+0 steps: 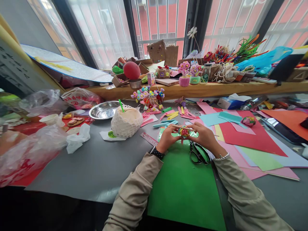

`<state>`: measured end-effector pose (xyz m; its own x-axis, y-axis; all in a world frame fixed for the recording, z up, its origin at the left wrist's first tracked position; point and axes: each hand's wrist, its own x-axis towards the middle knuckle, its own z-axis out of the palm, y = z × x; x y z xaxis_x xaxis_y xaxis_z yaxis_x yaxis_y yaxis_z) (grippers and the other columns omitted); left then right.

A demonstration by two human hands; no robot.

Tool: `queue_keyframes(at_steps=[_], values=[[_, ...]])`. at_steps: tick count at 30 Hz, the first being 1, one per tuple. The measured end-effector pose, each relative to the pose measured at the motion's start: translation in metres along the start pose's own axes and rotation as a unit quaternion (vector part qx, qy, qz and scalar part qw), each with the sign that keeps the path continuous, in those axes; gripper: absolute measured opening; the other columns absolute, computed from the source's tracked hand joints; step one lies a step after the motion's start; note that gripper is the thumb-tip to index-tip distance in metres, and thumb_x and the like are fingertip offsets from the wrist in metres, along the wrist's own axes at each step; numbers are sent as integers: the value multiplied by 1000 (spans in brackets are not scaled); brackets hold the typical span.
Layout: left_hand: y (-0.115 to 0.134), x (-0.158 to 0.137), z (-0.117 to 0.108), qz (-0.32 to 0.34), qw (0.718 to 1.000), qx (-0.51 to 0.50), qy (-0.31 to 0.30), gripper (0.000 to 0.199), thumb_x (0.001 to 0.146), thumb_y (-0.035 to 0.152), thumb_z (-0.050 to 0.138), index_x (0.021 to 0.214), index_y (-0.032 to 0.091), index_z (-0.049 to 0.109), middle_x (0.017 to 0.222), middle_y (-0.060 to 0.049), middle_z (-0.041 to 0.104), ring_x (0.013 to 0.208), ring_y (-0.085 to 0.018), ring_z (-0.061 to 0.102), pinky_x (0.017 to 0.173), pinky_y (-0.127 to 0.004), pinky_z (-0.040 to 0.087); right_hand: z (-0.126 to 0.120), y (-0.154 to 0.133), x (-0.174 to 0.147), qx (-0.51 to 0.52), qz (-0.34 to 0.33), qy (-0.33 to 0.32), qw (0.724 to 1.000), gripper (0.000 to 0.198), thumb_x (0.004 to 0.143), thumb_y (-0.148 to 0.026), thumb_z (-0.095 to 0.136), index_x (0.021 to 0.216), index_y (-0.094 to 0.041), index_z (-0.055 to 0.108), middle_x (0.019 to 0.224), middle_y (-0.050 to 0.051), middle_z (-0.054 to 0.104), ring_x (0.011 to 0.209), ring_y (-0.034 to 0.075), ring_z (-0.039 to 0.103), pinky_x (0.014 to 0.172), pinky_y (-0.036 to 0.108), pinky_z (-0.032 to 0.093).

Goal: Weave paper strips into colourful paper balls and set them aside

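Between my hands, over the green mat [185, 189], is a small multicoloured folded-paper ball [183, 132] in red, yellow and green. My left hand [167, 140] is closed on its left side, thumb below and fingers above. My right hand [205, 138] grips it from the right in the same way. A thin pale stick [184, 127] crosses just above the ball at my fingertips; which hand carries it I cannot tell. Black-handled scissors [199, 153] lie on the mat beneath my right hand. Left of my left hand is a pink ruler [149, 140], partly hidden.
Coloured paper sheets [250, 134] spread to the right, with a similar paper ball [248, 121] on them. Folded paper strips [172, 115] lie behind my hands. Leftward stand a coconut in white netting [126, 123], a metal plate [103, 110] and plastic bags [36, 144]. Crafts crowd the wooden ledge [168, 91].
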<state>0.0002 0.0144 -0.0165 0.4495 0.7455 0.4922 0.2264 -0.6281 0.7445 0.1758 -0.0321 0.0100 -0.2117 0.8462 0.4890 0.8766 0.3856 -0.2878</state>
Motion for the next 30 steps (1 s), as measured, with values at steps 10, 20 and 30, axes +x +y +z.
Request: queue_keyframes(at_steps=[10, 20, 30], values=[[1, 0, -1, 14, 999, 27, 21, 30, 60, 32, 69, 85, 17, 62, 82, -4, 59, 74, -15, 55, 67, -28, 46, -3, 0, 0, 38, 20, -30, 999, 36, 68, -46, 59, 94, -22, 59, 83, 3, 57, 74, 17, 55, 61, 26, 41], [8, 1, -4, -9, 999, 46, 23, 33, 63, 31, 67, 92, 17, 59, 87, -4, 61, 80, -16, 56, 74, -30, 44, 0, 2, 1, 86, 20, -24, 996, 39, 70, -41, 59, 103, -21, 52, 89, 4, 58, 72, 16, 56, 61, 27, 44], [9, 3, -6, -129, 984, -60, 104, 42, 61, 32, 69, 97, 15, 55, 91, -5, 61, 79, -15, 58, 72, -29, 46, 3, 5, 2, 120, 31, 20, 992, 26, 72, -35, 58, 90, -18, 54, 82, 6, 62, 73, 18, 59, 59, 29, 47]])
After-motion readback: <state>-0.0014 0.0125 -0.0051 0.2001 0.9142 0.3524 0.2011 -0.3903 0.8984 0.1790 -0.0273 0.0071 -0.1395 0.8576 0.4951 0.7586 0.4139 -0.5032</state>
